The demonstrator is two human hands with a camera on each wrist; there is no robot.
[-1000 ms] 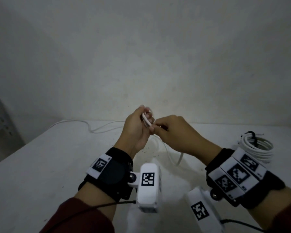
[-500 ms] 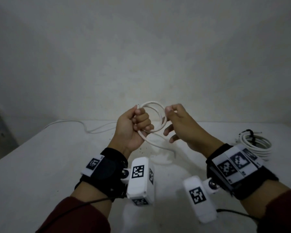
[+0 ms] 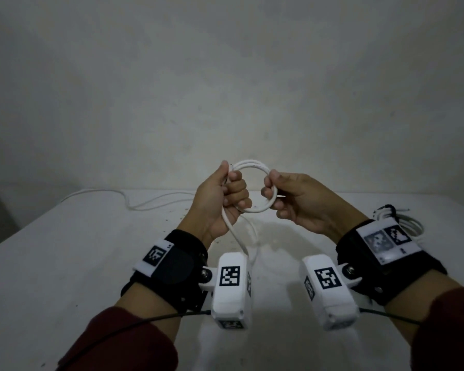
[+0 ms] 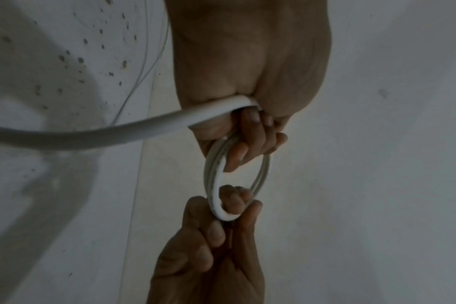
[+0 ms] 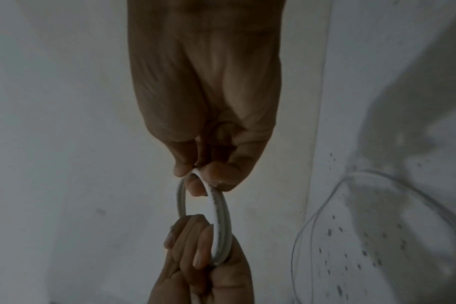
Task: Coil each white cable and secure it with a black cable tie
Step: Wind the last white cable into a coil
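I held the cable [image 3: 252, 167] as a small coil above the table [image 3: 65, 263], between my two hands. My left hand [image 3: 220, 199] had its fingers curled round the coil's left side, the loose length hanging from that fist to the table. My right hand [image 3: 292, 199] pinched the right side between thumb and fingers. A tied coil [image 3: 402, 223] lay far right.

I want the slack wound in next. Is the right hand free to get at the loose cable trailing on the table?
Probably not yet. The right hand pinches the coil opposite the left hand; it must let go first. The loose cable lies far left on the table, beyond the left hand.
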